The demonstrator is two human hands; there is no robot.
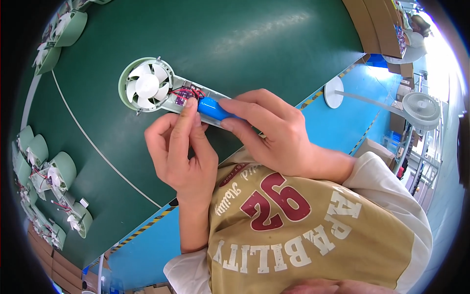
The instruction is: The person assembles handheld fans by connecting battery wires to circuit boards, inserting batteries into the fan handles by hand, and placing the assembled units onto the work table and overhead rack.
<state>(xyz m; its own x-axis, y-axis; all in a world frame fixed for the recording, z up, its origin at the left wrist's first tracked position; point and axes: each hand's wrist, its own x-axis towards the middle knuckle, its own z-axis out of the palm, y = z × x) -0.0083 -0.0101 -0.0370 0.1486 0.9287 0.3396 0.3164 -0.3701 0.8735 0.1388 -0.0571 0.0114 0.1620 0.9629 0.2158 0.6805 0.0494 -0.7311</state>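
Note:
A handheld fan [148,86] with white blades and a pale green ring lies over the green table, its handle shell [169,105] open toward me. Inside the handle sit a small purple circuit board [182,96] with red and black wires and a blue cylindrical battery [211,108]. My left hand [183,152] is closed at the handle's near edge, with fingertips against the board's lower corner beside the battery. My right hand [276,131] grips the battery's right end and the handle, fingers above and thumb below. The handle's far end is hidden by that hand.
Several more pale green fan housings [62,171] with white blades stand along the table's left side. A thin pale line [93,142] crosses the green tabletop [254,54]. Cardboard boxes [374,27] are at the far right, near another person. A standing fan [421,110] is on the right.

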